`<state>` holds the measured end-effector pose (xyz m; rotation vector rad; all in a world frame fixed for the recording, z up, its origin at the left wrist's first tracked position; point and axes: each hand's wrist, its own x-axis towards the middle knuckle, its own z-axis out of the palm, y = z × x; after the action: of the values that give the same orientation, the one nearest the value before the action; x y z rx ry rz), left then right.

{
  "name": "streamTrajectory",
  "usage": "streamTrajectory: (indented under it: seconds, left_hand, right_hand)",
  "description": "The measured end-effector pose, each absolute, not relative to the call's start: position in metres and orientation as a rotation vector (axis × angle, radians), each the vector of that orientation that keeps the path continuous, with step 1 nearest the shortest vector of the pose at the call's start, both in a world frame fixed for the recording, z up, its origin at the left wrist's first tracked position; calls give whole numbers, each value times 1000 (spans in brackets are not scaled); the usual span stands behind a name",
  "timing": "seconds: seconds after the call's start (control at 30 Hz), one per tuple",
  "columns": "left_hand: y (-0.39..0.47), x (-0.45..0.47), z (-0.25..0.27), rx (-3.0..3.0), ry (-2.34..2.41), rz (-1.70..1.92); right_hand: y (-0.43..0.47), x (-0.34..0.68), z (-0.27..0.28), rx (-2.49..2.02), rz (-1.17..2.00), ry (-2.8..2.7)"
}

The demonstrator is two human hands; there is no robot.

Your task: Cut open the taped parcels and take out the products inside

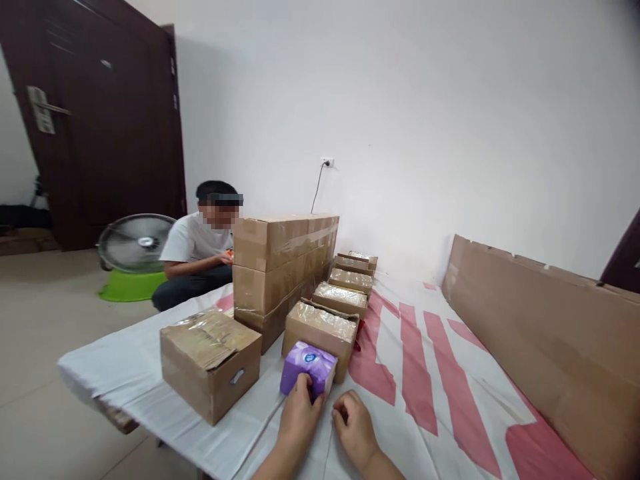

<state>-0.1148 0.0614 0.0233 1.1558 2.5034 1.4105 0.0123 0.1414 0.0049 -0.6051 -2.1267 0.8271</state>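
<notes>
A purple pack of tissues (311,368) with a blue round logo stands on the cloth, in front of a taped cardboard box (320,327). My left hand (301,415) grips the pack's near side, thumb and fingers pressed against it. Just to the right, my right hand (354,423) is held near the pack with its fingers curled in; I see nothing in them. Left of the pack sits another cardboard box (210,360), its top covered with shiny clear tape.
A stack of taped cartons (270,267) stands behind, beside a row of smaller boxes (340,298). A cardboard panel (540,333) borders the right. At the left, a person (195,250) squats holding something orange, near a fan (145,243). The table cloth (450,400) is white and red.
</notes>
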Motion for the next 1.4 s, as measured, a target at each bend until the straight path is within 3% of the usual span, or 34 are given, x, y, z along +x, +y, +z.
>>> streamTrajectory:
  seconds: [0.63, 0.83, 1.1, 1.27, 1.33, 1.4]
  left_hand:
    - [106, -128, 12, 1410, 2680, 764]
    - [97, -126, 15, 1544, 2681, 737]
    - [59, -105, 29, 1678, 2525, 1160]
    - [-11, -148, 105, 1823, 2355, 2085]
    - [-42, -196, 141, 1557, 2473, 2319]
    - [-68, -254, 169, 1021, 2640, 2332]
  right_hand:
    - [139, 11, 6, -721, 779, -2207]
    - [140, 8, 6, -761, 768, -2207]
    - [136, 9, 7, -752, 747, -2233]
    - [138, 11, 8, -703, 747, -2274]
    - [139, 11, 8, -696, 747, -2280]
    - [139, 11, 6, -701, 748, -2280]
